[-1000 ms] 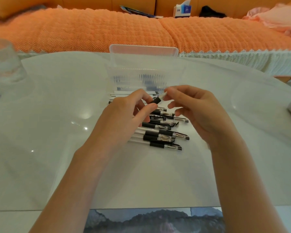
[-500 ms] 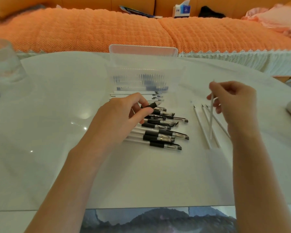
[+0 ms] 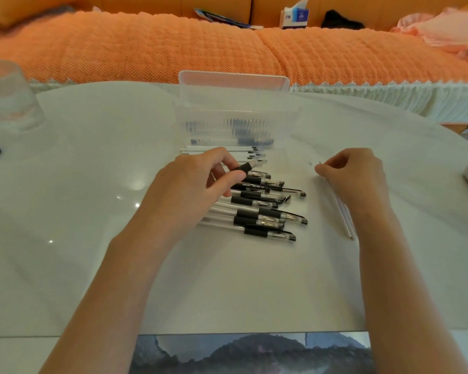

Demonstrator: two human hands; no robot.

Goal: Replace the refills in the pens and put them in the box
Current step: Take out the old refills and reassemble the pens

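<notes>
black pen (image 3: 245, 167) in left grip (image 3: 189, 184), refill (image 3: 342, 217) in right grip (image 3: 360, 176).

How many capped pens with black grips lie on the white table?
7 capped black-grip pens, all in one overlapping pile just right of the left hand, in front of the clear plastic box. Others may hide under that hand.

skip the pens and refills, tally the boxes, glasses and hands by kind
clear box: 1
tissue box: 1
glass: 1
hands: 2 (left hand, right hand)
total: 5
</notes>
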